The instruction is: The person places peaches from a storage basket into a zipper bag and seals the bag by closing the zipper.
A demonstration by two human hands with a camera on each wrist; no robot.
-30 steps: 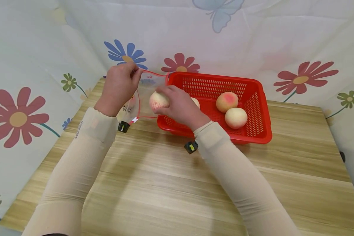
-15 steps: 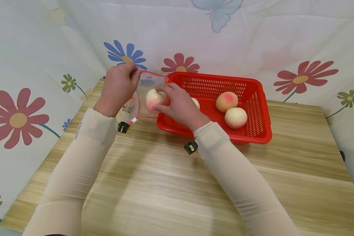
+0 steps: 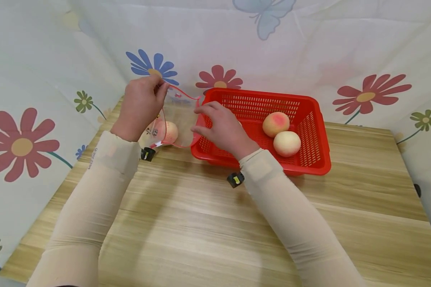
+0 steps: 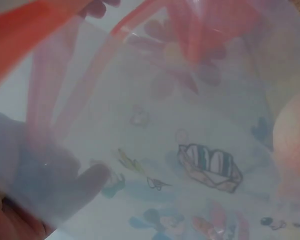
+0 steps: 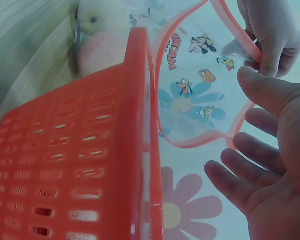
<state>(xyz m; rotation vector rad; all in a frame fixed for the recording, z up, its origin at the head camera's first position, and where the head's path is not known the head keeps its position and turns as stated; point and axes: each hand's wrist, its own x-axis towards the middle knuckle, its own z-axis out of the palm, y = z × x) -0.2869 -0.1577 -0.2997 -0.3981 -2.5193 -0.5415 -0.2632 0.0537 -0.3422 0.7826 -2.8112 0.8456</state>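
Note:
My left hand [image 3: 141, 103] pinches the red-edged rim of a clear zip bag [image 3: 181, 113] printed with cartoon figures, holding its mouth apart. Inside the bag lies a pale pink peach [image 3: 171, 132], with another pale one [image 5: 102, 17] beside it in the right wrist view. My right hand [image 3: 224, 127] is at the bag's mouth, fingers spread and nothing between them; its palm also shows in the right wrist view. Just right of the bag stands a red plastic basket [image 3: 316, 159], holding a blushed peach [image 3: 275, 124] and a paler peach [image 3: 287, 144]. A further peach there is mostly hidden behind my right hand.
The basket and bag stand on a wood-grain table [image 3: 201, 223]. Behind the table hangs a white cloth [image 3: 309, 48] printed with flowers, close behind the basket's back rim.
The peach in my right hand has been let go and has dropped leftward into the bag. My right fingers have spread, and the left hand has shifted slightly left with the rim.

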